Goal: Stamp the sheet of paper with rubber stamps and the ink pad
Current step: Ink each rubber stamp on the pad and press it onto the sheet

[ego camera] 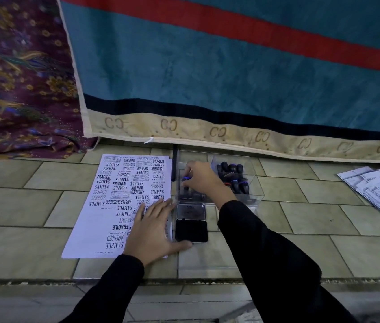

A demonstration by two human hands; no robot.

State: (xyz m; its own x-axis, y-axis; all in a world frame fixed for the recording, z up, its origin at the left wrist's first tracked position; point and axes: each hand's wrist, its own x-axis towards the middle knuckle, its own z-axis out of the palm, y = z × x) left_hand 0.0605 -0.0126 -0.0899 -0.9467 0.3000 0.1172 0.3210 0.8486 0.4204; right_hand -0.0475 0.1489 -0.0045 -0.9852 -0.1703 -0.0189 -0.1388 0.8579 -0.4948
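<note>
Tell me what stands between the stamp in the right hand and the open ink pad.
Nothing visible does. The right hand holds a stamp inside the clear box, and the open ink pad lies just nearer the person, uncovered; only the box's low wall lies between.

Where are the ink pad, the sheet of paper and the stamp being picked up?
ink pad [191, 230]: head view, on its black inked surface.
sheet of paper [91, 229]: head view, blank lower left area.
stamp [185, 183]: head view, dark handle under right hand [201, 177].

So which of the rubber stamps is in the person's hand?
The blue-banded stamp in the right hand, by the sheet; the other stamps lie untouched in the clear box.
</note>
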